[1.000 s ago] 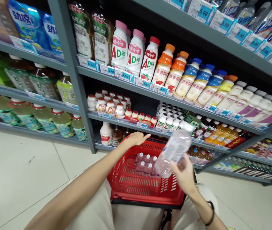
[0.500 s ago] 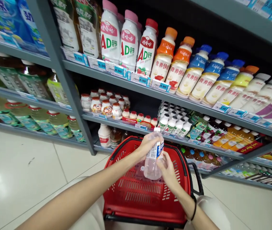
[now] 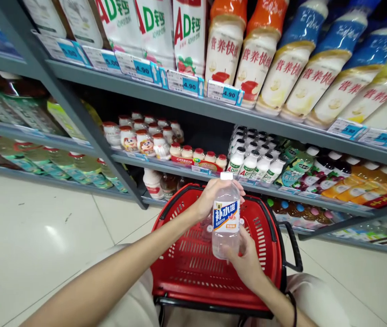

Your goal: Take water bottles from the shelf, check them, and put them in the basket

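A clear drink bottle (image 3: 226, 220) with a white cap and a blue, white and orange label stands upright in both my hands above a red plastic shopping basket (image 3: 193, 272). My left hand (image 3: 210, 196) wraps round the bottle's upper part from behind. My right hand (image 3: 244, 261) grips its bottom from below. The basket rests on my lap, its inside mostly hidden by the bottle and my hands.
Grey store shelves (image 3: 186, 102) hold rows of milk drinks, small yoghurt bottles (image 3: 146, 138) and juice bottles (image 3: 350, 181), with price tags (image 3: 186, 84) along the edges. A pale tiled floor (image 3: 37, 236) spreads to the left. The basket's black handle (image 3: 295, 254) hangs at its right side.
The bottle went from tilted in my right hand alone to upright in both hands with its label facing me. The view moved closer to the shelves.
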The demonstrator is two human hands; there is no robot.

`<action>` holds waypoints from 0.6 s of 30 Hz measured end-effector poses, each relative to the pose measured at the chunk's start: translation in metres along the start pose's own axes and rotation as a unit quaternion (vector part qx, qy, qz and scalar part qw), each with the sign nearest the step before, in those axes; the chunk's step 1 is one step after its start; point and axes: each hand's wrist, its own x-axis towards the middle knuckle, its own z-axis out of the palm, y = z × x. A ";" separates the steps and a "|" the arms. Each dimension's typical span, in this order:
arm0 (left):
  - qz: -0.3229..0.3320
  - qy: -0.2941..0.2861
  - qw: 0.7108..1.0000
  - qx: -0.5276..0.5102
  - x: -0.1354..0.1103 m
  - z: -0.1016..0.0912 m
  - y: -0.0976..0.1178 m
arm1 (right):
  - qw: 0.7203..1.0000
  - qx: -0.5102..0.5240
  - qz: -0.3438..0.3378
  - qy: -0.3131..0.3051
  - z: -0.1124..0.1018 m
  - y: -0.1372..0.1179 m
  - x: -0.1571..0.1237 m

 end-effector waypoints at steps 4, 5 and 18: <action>-0.002 0.007 1.000 0.012 -0.007 0.002 -0.003 | 1.000 -0.011 0.013 -0.001 0.005 0.004 -0.006; -0.002 0.008 1.000 0.018 -0.008 0.002 -0.003 | 1.000 -0.011 0.019 -0.003 0.006 0.005 -0.007; -0.011 -0.014 0.999 0.047 -0.016 0.003 -0.005 | 0.999 0.017 0.043 -0.029 0.005 0.022 -0.013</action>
